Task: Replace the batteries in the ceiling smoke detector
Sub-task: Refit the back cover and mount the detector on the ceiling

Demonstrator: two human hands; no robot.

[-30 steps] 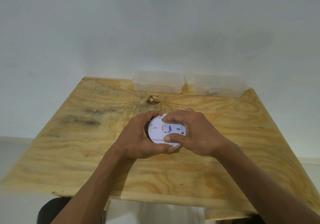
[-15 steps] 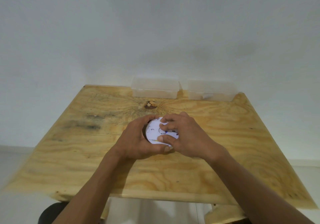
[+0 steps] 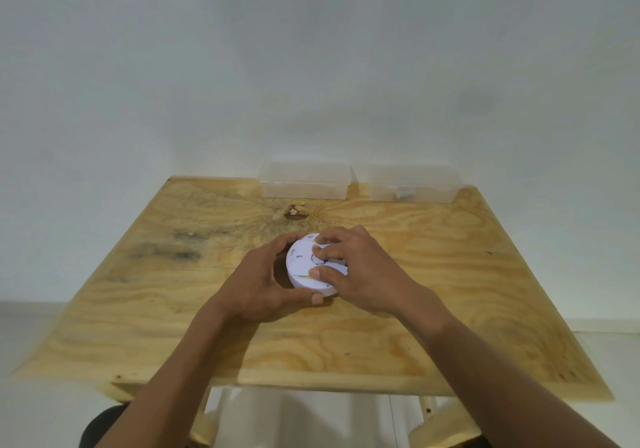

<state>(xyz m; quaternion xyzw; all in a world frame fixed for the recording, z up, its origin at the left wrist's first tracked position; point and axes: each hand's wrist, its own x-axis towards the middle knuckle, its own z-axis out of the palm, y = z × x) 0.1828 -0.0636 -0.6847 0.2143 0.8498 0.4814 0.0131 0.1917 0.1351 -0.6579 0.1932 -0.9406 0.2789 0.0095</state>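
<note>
White plastic, the smoke detector (image 3: 306, 267) sits mid-desk (image 3: 450, 274) on plywood, clasped by both my grips: left hand (image 3: 263, 284) cupping its rim, right hand (image 3: 360, 271) pressing fingers on its upturned face.

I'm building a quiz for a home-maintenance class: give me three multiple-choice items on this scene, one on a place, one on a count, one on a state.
1. Where do the clear plastic boxes sit?
A. at the table's far edge, by the wall
B. at the near edge
C. on the floor

2. How many clear plastic boxes are there?
A. one
B. two
C. four

3. How is the smoke detector held?
A. lying untouched
B. by one hand only
C. by both hands

Answers:
1 A: the left clear plastic box and the right clear plastic box stand at the back of the wooden table.
2 B: only those two show.
3 C: the left hand cups the smoke detector while the right hand presses on top.
</note>
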